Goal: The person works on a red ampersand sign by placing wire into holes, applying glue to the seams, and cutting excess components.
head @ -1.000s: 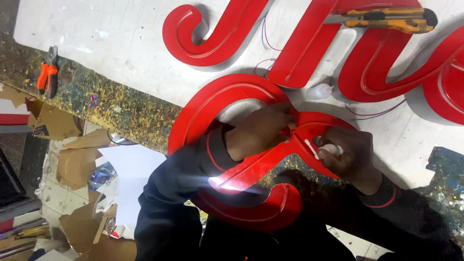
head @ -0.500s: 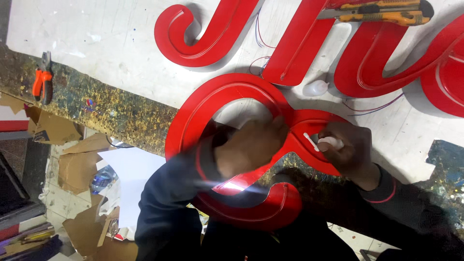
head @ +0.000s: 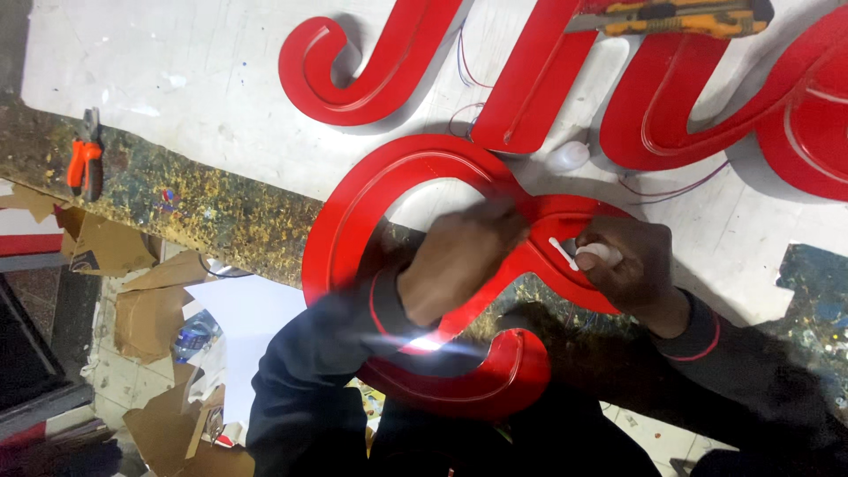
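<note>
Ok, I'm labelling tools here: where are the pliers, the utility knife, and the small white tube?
pliers point(head: 84, 165), head view, orange handles
utility knife point(head: 680, 16), head view, yellow body
white tube point(head: 597, 254), head view, body in right hand's grip

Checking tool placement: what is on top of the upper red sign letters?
A yellow-and-black utility knife lies across the upper red sign letters. Its top edge is cut off by the frame.

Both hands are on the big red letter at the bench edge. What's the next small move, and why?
Probably ease the small white tube in the right hand along the red letter; its nozzle sits at the channel, and the left hand braces the letter beside it.
</note>
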